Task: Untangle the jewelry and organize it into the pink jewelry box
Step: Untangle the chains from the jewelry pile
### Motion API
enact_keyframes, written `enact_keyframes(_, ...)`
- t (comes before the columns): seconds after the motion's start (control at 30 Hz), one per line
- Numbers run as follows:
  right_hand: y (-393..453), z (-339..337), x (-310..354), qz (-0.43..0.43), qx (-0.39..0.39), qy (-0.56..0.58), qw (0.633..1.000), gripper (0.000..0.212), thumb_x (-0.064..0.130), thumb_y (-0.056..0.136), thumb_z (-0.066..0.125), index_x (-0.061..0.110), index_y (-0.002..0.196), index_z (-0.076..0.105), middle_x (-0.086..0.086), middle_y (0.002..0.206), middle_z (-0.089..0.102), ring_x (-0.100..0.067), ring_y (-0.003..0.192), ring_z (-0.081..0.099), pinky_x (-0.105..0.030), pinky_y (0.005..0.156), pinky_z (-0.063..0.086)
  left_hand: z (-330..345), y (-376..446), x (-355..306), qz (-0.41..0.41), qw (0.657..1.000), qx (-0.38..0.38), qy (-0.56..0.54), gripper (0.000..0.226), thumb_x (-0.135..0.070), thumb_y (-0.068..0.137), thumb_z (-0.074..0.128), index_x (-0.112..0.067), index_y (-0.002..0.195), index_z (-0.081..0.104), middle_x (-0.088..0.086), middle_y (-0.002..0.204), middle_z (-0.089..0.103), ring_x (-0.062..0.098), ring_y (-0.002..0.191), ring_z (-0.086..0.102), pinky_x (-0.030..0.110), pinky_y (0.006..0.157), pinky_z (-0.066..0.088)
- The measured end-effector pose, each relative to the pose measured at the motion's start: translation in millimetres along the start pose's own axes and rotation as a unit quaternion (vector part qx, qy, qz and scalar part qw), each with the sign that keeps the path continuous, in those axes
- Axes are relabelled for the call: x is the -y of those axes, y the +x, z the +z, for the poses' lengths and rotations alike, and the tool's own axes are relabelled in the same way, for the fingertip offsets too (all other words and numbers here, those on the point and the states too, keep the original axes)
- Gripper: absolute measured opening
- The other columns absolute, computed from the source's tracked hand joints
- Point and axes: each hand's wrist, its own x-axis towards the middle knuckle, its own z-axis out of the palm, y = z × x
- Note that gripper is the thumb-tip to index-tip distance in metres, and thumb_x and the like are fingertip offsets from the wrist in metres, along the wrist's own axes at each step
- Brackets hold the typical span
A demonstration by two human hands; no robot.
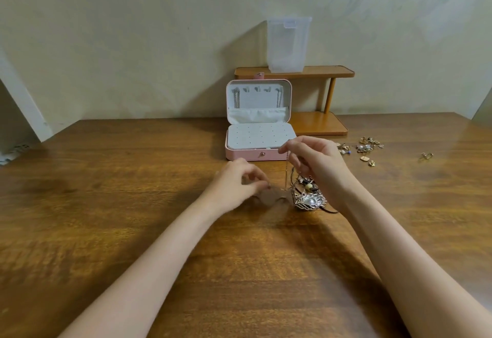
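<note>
Bench (106,231) first; in front of the pink jewelry box (255,155), the right hand (316,162) is pinching a thin chain (287,170) above the tangled pile (308,194), and the left hand (239,180) is pinching its lower end.

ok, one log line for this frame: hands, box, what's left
right hand: pinches chain up from tangle | left hand: holds chain's low end | pink box: open | loose jewelry: on table

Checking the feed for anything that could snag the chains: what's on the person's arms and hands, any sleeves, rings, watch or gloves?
Nothing worn that shows. Both forearms are bare to the frame's bottom edge, with no sleeves in view. The left hand and right hand have no gloves, and no watch or bracelet shows on either wrist. No rings visible; the fingers are slightly blurred.
</note>
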Motion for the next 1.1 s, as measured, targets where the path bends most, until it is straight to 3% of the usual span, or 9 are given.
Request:
enact_keyframes(0.1, 1.1, 3.6, -5.6, -0.006, 0.027, -0.114, 0.993, 0.021, 0.013, 0.093, 0.053, 0.011, 0.079, 0.069, 0.003, 0.059, 0.053, -0.015, 0.054, 0.039, -0.022, 0.051, 0.032, -20.1, -5.8, 6.4, -0.036, 0.990, 0.009, -0.138, 0.006, -0.023, 0.086, 0.066, -0.026, 0.081, 0.068, -0.007, 0.088, 0.058, -0.002, 0.068, 0.045, 0.010, 0.065, 0.036)
enact_keyframes(0.2, 2.5, 10.9, -14.2, -0.001, 0.080, -0.265, 0.961, 0.017, 0.013, 0.091, 0.057, 0.007, 0.086, 0.071, 0.000, 0.069, 0.061, -0.008, 0.058, 0.050, -0.019, 0.058, 0.045, -24.9, -7.6, 12.9, -0.065, 0.983, 0.021, -0.173, 0.005, -0.026, 0.086, 0.066, -0.025, 0.085, 0.070, -0.007, 0.088, 0.066, 0.006, 0.082, 0.054, 0.024, 0.083, 0.042)
enact_keyframes(0.3, 2.4, 14.1, -17.3, -0.045, 0.044, -0.348, 0.935, 0.011, 0.012, 0.088, 0.060, 0.008, 0.092, 0.070, 0.017, 0.073, 0.055, -0.005, 0.072, 0.049, -0.016, 0.061, 0.033, -22.6, -6.6, 13.7, -0.074, 0.979, 0.015, -0.187, 0.005, -0.026, 0.085, 0.066, -0.025, 0.083, 0.071, -0.006, 0.089, 0.068, 0.012, 0.092, 0.057, 0.035, 0.093, 0.043)
enact_keyframes(0.37, 3.2, 13.7, -15.1, -0.071, 0.018, -0.317, 0.945, 0.007, 0.014, 0.086, 0.065, 0.011, 0.088, 0.071, 0.020, 0.074, 0.054, -0.001, 0.071, 0.050, -0.015, 0.063, 0.034, -21.0, -6.5, 12.3, -0.079, 0.976, 0.007, -0.204, 0.005, -0.023, 0.086, 0.066, -0.023, 0.084, 0.071, -0.002, 0.091, 0.069, 0.015, 0.093, 0.057, 0.036, 0.094, 0.044)
enact_keyframes(0.47, 1.7, 17.4, -9.7, -0.069, 0.058, -0.235, 0.968, 0.005, 0.015, 0.084, 0.069, 0.015, 0.079, 0.070, 0.013, 0.067, 0.060, 0.005, 0.059, 0.053, -0.009, 0.059, 0.040, -19.2, -6.8, 9.4, -0.094, 0.969, 0.000, -0.229, 0.006, -0.021, 0.088, 0.063, -0.019, 0.088, 0.070, 0.001, 0.095, 0.069, 0.013, 0.094, 0.059, 0.029, 0.090, 0.044)
enact_keyframes(0.7, -0.4, 22.9, -11.3, -0.080, 0.066, -0.237, 0.966, 0.010, 0.015, 0.077, 0.076, 0.018, 0.073, 0.068, 0.010, 0.065, 0.060, 0.002, 0.058, 0.050, -0.009, 0.056, 0.041, -13.0, -6.3, 3.9, -0.107, 0.962, -0.013, -0.253, 0.007, -0.021, 0.089, 0.062, -0.020, 0.085, 0.067, -0.004, 0.084, 0.068, 0.006, 0.085, 0.059, 0.019, 0.078, 0.042)
enact_keyframes(0.87, -1.8, 23.0, -10.6, -0.076, 0.063, -0.240, 0.966, 0.010, 0.009, 0.078, 0.073, 0.016, 0.073, 0.067, 0.009, 0.063, 0.058, 0.004, 0.056, 0.050, -0.008, 0.054, 0.040, -10.5, -6.3, 0.7, -0.108, 0.957, -0.009, -0.269, 0.007, -0.021, 0.090, 0.061, -0.018, 0.087, 0.066, -0.007, 0.075, 0.071, -0.001, 0.076, 0.061, 0.022, 0.083, 0.043)
enact_keyframes(0.97, -1.3, 21.9, -11.3, -0.059, 0.061, -0.235, 0.968, 0.017, 0.006, 0.078, 0.070, 0.020, 0.069, 0.065, 0.010, 0.060, 0.057, 0.005, 0.054, 0.049, -0.008, 0.054, 0.040, -11.3, -6.5, -0.1, -0.104, 0.962, -0.005, -0.251, 0.006, -0.019, 0.090, 0.060, -0.017, 0.088, 0.066, -0.012, 0.067, 0.069, -0.009, 0.064, 0.058, 0.014, 0.071, 0.044)
enact_keyframes(1.1, -0.2, 19.2, -13.8, -0.037, 0.076, -0.235, 0.968, 0.017, 0.007, 0.079, 0.067, 0.021, 0.069, 0.066, 0.004, 0.065, 0.063, 0.003, 0.055, 0.050, -0.013, 0.057, 0.043, -14.1, -6.4, 0.6, -0.093, 0.975, -0.001, -0.200, 0.005, -0.021, 0.087, 0.065, -0.018, 0.086, 0.069, -0.009, 0.075, 0.070, -0.002, 0.073, 0.063, 0.013, 0.070, 0.047)
